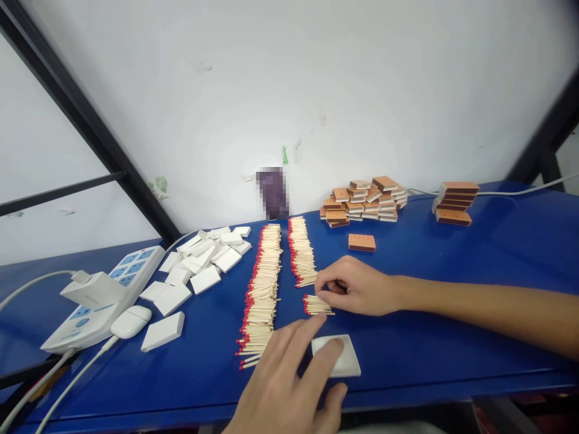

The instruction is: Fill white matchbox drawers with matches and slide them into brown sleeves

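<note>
My left hand point(289, 380) is spread low in the middle of the head view. One fingertip rests in a white matchbox tray point(351, 364), and another reaches the near end of a small bunch of matches point(316, 305). My right hand point(357, 286) comes in from the right with thumb and index finger curled in a pinch at that bunch's upper side. The red match heads point left. Two long rows lie behind and beside the hands: a longer row of matches point(265, 277) on the left and a shorter row of matches point(301, 250) on the right.
White trays point(205, 256) lie heaped at the left, beside a power strip point(136, 265) with a charger point(93, 290) and a white earphone case point(131, 322). Orange matchbox sleeves point(366, 202) are piled by the wall, with one sleeve point(362, 242) in front and a stack point(456, 199) at right.
</note>
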The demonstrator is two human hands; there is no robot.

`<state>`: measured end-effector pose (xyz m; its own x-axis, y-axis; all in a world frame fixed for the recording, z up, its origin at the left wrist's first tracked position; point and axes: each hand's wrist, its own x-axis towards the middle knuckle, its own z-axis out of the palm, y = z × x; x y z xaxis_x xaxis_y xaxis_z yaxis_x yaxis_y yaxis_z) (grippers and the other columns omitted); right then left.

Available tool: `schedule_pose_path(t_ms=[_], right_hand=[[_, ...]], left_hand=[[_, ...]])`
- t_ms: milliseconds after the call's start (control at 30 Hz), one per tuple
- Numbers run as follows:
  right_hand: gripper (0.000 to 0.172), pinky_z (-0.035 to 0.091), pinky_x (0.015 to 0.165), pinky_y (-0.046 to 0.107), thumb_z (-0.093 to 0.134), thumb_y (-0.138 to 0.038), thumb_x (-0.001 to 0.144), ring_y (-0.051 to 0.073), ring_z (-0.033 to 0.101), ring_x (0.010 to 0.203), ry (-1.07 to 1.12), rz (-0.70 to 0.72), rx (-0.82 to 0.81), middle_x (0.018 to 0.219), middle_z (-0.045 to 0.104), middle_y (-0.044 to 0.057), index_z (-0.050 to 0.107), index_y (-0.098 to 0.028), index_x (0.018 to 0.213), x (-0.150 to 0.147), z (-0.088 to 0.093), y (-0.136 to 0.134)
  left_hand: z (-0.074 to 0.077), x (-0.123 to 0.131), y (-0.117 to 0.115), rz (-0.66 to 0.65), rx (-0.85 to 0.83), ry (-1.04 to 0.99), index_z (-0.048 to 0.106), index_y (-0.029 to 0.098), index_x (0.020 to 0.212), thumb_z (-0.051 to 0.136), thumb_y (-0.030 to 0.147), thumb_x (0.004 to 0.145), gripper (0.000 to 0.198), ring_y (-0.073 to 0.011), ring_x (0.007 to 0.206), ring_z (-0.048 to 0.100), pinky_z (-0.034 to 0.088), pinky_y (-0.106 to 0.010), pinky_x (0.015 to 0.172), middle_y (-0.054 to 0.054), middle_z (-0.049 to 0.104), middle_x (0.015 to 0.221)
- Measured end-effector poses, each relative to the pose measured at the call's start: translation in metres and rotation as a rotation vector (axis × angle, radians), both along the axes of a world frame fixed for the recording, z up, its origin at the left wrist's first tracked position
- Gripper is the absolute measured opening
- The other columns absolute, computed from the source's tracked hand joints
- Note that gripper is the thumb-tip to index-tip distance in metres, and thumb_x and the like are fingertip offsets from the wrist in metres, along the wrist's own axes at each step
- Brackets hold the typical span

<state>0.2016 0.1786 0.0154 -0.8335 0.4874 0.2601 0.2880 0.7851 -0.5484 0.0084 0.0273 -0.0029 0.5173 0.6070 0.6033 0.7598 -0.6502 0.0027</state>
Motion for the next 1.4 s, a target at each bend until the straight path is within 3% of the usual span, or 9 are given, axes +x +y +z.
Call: schedule_pose_path(t_ms=[133, 267, 367, 500, 800, 1300, 1400], right_hand=[[0.013, 0.032, 0.056, 0.023, 0.056, -0.019, 0.085, 0.008, 0.044, 0.052, -0.019, 0.015, 0.035, 0.058, 0.052, -0.005, 0.068, -0.016, 0.081, 0.001, 0.001, -0.001], [0.013, 0.032, 0.057, 0.023, 0.055, -0.013, 0.079, 0.009, 0.044, 0.052, -0.033, 0.011, 0.048, 0.059, 0.051, -0.006, 0.066, -0.017, 0.084, 0.002, 0.001, -0.001], [0.017, 0.031, 0.056, 0.023, 0.054, -0.011, 0.075, 0.009, 0.042, 0.051, -0.036, 0.005, 0.031, 0.058, 0.051, -0.007, 0.066, -0.017, 0.086, 0.003, 0.000, 0.000], [0.018, 0.031, 0.056, 0.023, 0.054, -0.012, 0.074, 0.010, 0.043, 0.050, -0.034, 0.007, 0.000, 0.056, 0.051, -0.007, 0.064, -0.017, 0.087, 0.003, 0.001, 0.000], [0.019, 0.028, 0.057, 0.024, 0.054, -0.014, 0.071, 0.011, 0.040, 0.052, -0.074, 0.017, 0.056, 0.058, 0.049, -0.007, 0.061, -0.018, 0.088, 0.003, 0.002, -0.002], [0.018, 0.026, 0.058, 0.025, 0.051, -0.013, 0.077, 0.011, 0.041, 0.053, -0.089, 0.022, 0.091, 0.059, 0.050, -0.006, 0.061, -0.018, 0.091, 0.002, 0.002, -0.002], [0.013, 0.026, 0.059, 0.026, 0.054, -0.021, 0.084, 0.011, 0.042, 0.055, -0.092, 0.017, 0.087, 0.063, 0.052, -0.005, 0.063, -0.018, 0.093, 0.002, 0.005, -0.004]], left_hand=[[-0.006, -0.004, -0.003, 0.119, 0.001, 0.029, 0.055, 0.014, 0.133, 0.062, 0.030, 0.086, 0.051, -0.0283, 0.096, 0.064, 0.058, -0.045, 0.080, -0.014, 0.063, 0.110], [-0.006, -0.009, -0.004, 0.183, 0.029, 0.039, 0.063, 0.018, 0.125, 0.067, 0.041, 0.082, 0.048, -0.0267, 0.084, 0.064, 0.054, -0.043, 0.071, -0.009, 0.063, 0.095], [-0.003, -0.012, -0.003, 0.208, 0.028, 0.044, 0.065, 0.020, 0.120, 0.070, 0.043, 0.080, 0.046, -0.0265, 0.084, 0.067, 0.054, -0.043, 0.074, -0.007, 0.067, 0.095], [-0.003, -0.013, -0.003, 0.203, 0.074, -0.009, 0.065, 0.017, 0.119, 0.068, 0.041, 0.082, 0.044, -0.0269, 0.087, 0.072, 0.058, -0.046, 0.082, -0.007, 0.071, 0.095], [-0.015, -0.013, -0.003, 0.170, 0.010, -0.061, 0.064, 0.018, 0.121, 0.074, 0.035, 0.080, 0.045, -0.0241, 0.078, 0.072, 0.063, -0.043, 0.077, -0.005, 0.071, 0.085], [-0.013, -0.012, -0.004, 0.174, -0.014, -0.047, 0.058, 0.018, 0.123, 0.065, 0.035, 0.088, 0.040, -0.0239, 0.078, 0.073, 0.063, -0.037, 0.067, -0.007, 0.071, 0.089], [-0.010, -0.010, -0.004, 0.185, -0.008, -0.050, 0.060, 0.020, 0.118, 0.066, 0.036, 0.087, 0.036, -0.0235, 0.074, 0.071, 0.061, -0.038, 0.064, -0.005, 0.069, 0.084]])
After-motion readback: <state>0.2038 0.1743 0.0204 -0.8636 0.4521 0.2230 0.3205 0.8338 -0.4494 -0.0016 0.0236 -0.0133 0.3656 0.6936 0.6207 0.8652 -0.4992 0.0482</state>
